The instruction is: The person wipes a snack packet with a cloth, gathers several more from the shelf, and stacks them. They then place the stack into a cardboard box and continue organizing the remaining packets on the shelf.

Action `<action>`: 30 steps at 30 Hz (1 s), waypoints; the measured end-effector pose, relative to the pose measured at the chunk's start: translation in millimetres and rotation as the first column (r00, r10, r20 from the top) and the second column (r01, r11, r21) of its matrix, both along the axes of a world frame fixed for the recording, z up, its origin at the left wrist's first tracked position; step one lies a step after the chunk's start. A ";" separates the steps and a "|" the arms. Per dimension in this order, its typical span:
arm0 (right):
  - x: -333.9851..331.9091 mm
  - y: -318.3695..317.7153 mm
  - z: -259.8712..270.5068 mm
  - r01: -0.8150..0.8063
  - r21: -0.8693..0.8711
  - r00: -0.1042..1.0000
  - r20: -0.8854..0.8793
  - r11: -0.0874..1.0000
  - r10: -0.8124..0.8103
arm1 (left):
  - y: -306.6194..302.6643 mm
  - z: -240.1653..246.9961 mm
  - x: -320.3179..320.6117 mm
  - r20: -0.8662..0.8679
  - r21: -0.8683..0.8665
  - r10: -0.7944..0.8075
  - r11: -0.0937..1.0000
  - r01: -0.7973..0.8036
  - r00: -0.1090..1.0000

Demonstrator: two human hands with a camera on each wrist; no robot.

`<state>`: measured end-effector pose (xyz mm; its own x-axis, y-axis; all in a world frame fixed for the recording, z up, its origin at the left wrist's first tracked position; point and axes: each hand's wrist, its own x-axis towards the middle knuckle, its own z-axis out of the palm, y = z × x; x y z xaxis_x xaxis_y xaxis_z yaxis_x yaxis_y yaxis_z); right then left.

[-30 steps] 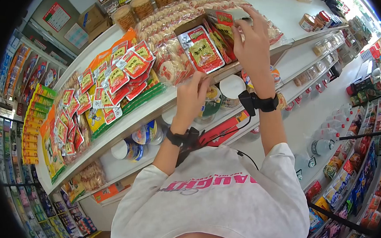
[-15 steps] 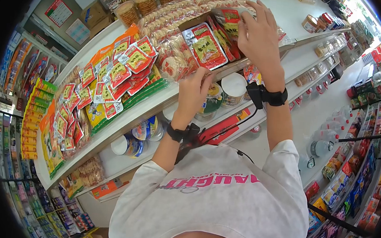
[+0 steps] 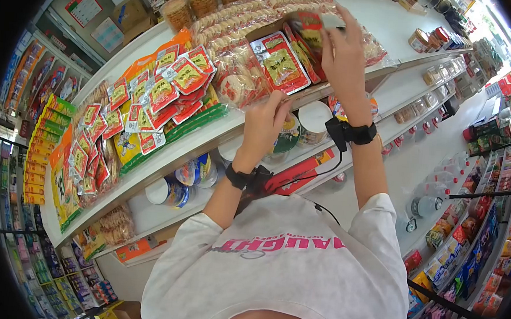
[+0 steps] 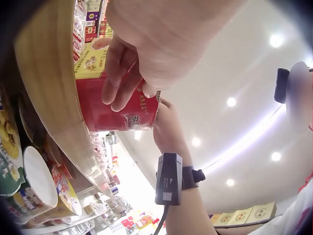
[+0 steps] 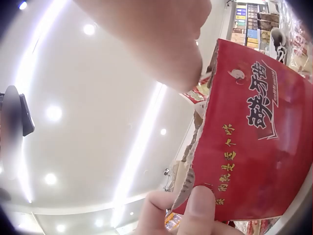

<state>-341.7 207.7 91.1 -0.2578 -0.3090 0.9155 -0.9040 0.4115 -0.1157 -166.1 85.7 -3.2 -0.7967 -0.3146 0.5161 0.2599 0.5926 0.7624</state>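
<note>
My left hand [image 3: 264, 124] grips the near left corner of a red cardboard box [image 5: 254, 147], which stands on the counter. In the right wrist view its thumb [image 5: 199, 208] lies against the box's printed side by the torn top edge. My right hand [image 3: 345, 65] is over the box's right end and pinches a snack packet [image 3: 309, 30], blurred and leaning over the other packets. Inside the box, a red and yellow snack packet [image 3: 281, 62] lies face up at the left, with several more standing beside it. The right fingertips are partly hidden by the packet.
Left of the box are bagged round crackers [image 3: 235, 82] and a heap of small red packets [image 3: 165, 97] on larger bags. Cracker stacks [image 3: 175, 14] stand behind. Instant noodle tubs [image 3: 314, 119] sit on the shelf below the counter edge. Shelves of snacks line the right side.
The packet in my right hand has tipped to the left and is blurred by motion. My left hand stays at the box corner, while the head view has shifted slightly.
</note>
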 end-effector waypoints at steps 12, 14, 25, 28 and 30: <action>29.9 6.1 36.1 0.129 0.197 0.990 0.028 0.972 -0.137 | -1.0 -1.5 0.1 -0.014 -0.024 0.005 1.000 -0.006 1.000; 35.6 4.6 37.0 0.116 0.177 0.993 0.013 0.977 -0.120 | 0.1 -2.8 -0.1 -0.007 -0.018 0.003 1.000 -0.003 1.000; 33.7 -13.4 17.1 -0.066 0.140 0.996 -0.056 0.988 0.074 | -0.3 -5.1 -2.1 -0.011 0.017 -0.013 1.000 0.013 1.000; 41.3 -11.1 18.2 0.059 0.110 0.996 0.057 0.992 -0.066 | -0.9 -4.7 -0.4 -0.001 0.024 -0.004 1.000 0.004 1.000; 32.1 -12.8 6.6 0.164 0.104 0.986 -0.006 0.981 -0.164 | -0.3 -2.5 0.0 0.011 0.033 -0.005 0.999 0.004 1.000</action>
